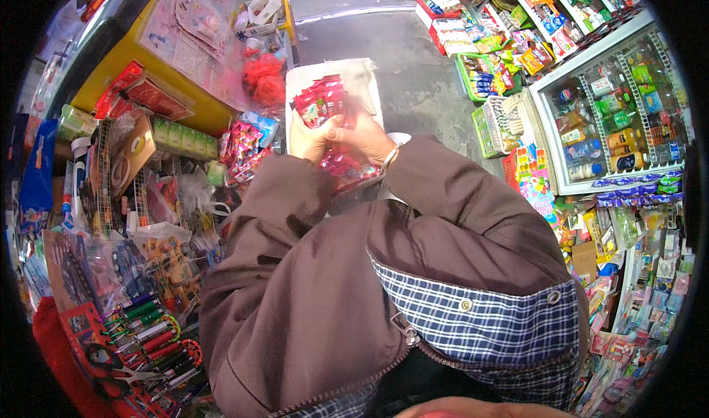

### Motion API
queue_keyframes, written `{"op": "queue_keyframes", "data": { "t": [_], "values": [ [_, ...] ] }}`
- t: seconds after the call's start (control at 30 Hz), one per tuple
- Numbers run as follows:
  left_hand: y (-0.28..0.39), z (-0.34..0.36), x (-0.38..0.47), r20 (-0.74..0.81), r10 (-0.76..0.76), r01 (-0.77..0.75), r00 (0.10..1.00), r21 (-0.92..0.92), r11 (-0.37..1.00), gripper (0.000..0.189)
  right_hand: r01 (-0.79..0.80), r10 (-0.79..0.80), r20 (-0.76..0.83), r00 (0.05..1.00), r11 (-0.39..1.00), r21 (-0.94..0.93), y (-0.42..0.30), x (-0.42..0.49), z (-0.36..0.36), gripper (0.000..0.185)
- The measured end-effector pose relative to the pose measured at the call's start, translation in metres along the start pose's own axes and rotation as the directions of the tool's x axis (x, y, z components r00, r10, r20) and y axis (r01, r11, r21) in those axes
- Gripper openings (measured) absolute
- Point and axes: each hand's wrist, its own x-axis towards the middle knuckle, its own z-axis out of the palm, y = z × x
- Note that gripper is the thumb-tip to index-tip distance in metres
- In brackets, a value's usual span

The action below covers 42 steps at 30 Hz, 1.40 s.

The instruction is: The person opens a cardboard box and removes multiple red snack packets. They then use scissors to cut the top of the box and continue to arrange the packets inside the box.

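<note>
My left hand (311, 139) and my right hand (366, 134) come together around a bunch of shiny pinkish-red packets (318, 103). The thumbs cross on the near side of the bunch, and the right hand is slightly blurred. Beneath the wrists lie more red packets (349, 169), partly covered by my hands and sleeves. A white cloth-covered surface (361, 73) with a frayed far edge extends under and beyond the hands. On my right wrist is a pale bracelet (391, 156).
Left of the hands are heaped candy packets (243, 146) and a red plastic bag (265, 77). Scissors (119, 365) lie among pens at lower left. A glass-door drinks fridge (615, 108) and snack baskets (490, 127) line the right. Grey floor (421, 80) lies between.
</note>
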Motion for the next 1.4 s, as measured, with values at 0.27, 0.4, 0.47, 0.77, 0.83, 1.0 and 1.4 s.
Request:
{"op": "queue_keyframes", "data": {
  "t": [0.27, 0.4, 0.47, 0.77, 0.83, 1.0, 1.4],
  "values": [
    [-0.007, 0.007, -0.008, 0.240, 0.052, -0.081, 0.969, 0.114, 0.990, 0.074, -0.239, 0.241, -0.017, 0.970, 0.967, 0.084, -0.011, 0.004, -0.002, 0.057],
    [-0.005, 0.013, -0.013, 0.124, 0.076, -0.136, 0.989, 0.601, 0.788, 0.090, -0.161, 0.153, 0.072, 0.986, 0.979, 0.124, -0.010, 0.003, -0.007, 0.052],
    [-0.002, 0.017, -0.015, 0.164, 0.131, -0.208, 0.978, 0.684, 0.700, 0.082, -0.185, 0.181, 0.040, 0.983, 0.966, 0.182, -0.012, 0.002, -0.009, 0.049],
    [0.008, 0.035, -0.025, 0.230, 0.247, -0.336, 0.942, 0.697, 0.634, 0.093, -0.217, 0.198, 0.093, 0.976, 0.925, 0.311, -0.025, -0.015, -0.019, 0.054],
    [0.010, 0.040, -0.027, 0.208, 0.199, -0.286, 0.958, 0.764, 0.579, 0.097, -0.248, 0.206, 0.171, 0.964, 0.927, 0.281, -0.030, -0.022, -0.023, 0.058],
    [0.017, 0.051, -0.041, 0.204, 0.136, -0.243, 0.969, 0.870, 0.428, 0.105, -0.264, 0.228, 0.143, 0.963, 0.902, 0.343, -0.029, -0.030, -0.029, 0.058],
    [0.007, 0.038, -0.040, 0.249, 0.241, -0.344, 0.938, 0.590, 0.730, 0.046, -0.229, 0.254, 0.052, 0.966, 0.747, 0.623, -0.023, -0.048, -0.021, 0.041]
  ]
}}
